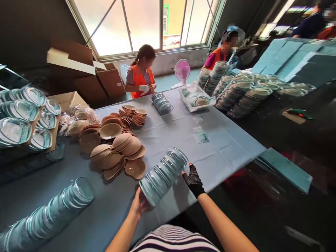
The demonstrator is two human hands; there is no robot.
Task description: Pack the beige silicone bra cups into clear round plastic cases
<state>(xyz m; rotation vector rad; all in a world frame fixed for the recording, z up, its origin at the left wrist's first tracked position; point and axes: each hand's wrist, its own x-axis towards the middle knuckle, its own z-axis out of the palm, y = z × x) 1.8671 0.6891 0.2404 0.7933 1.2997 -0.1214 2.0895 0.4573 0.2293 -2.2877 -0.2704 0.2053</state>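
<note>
I hold a long stack of clear plastic lids (164,174) lying on its side just above the pale blue table cover (223,143). My left hand (138,204), bare, cups the near end of the stack. My right hand (193,179), in a black fingerless mesh glove, presses against the far end. Left of the stack lie heaps of tan oval dishes (115,147), some stacked, some loose.
A second long row of clear lids (47,218) lies at the near left. Racks of clear lids (21,119) and cardboard boxes (86,75) stand left. Two people in orange vests (140,75) work at the far end, by a white tray (195,99) and stacked containers (236,92).
</note>
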